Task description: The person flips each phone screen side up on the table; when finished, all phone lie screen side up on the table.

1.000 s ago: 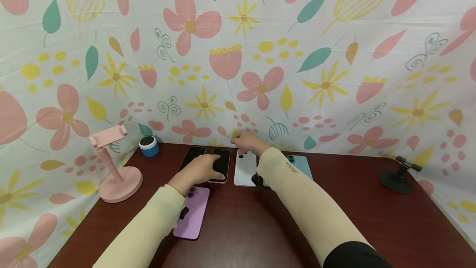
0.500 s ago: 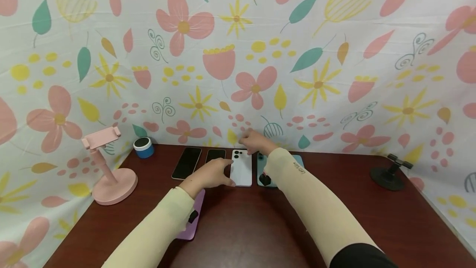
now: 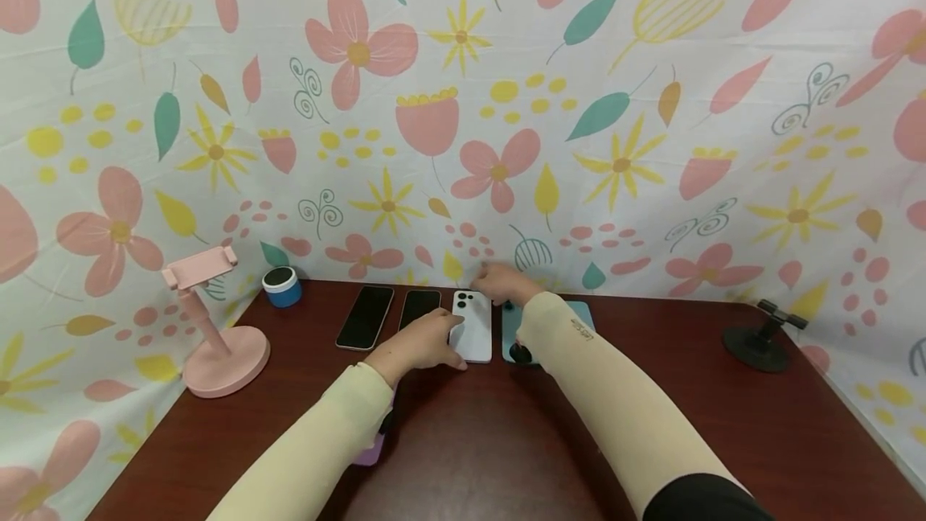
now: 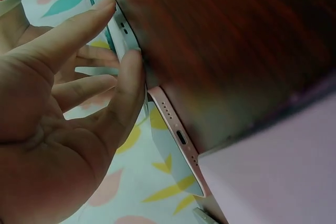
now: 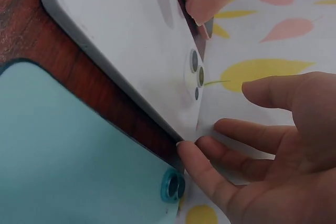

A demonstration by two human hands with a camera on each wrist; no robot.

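Note:
A white phone (image 3: 477, 332) lies back-up on the table, its camera end toward the patterned cloth. At its left side and near end is my left hand (image 3: 422, 342); in the left wrist view two fingertips (image 4: 134, 59) touch the near edge by the charging port. My right hand (image 3: 504, 285) is at the far end, and the right wrist view shows a fingertip (image 5: 185, 149) right at the phone's far right corner. To the right lies a light-blue phone (image 3: 583, 313), partly under my right forearm. A dark-screened phone (image 3: 419, 304) is on the left, partly hidden by my left hand.
Another dark-screened phone (image 3: 366, 317) completes the row at left. A purple phone (image 3: 371, 452) sits under my left forearm. A pink phone stand (image 3: 224, 360) and blue-sided jar (image 3: 282, 288) stand left, a black stand (image 3: 760, 344) right. Floral cloth (image 3: 463, 119) hangs behind.
My left hand has moved right, from the dark-screened phone to the white phone's near end. My right hand stays at the far end, a little lower now.

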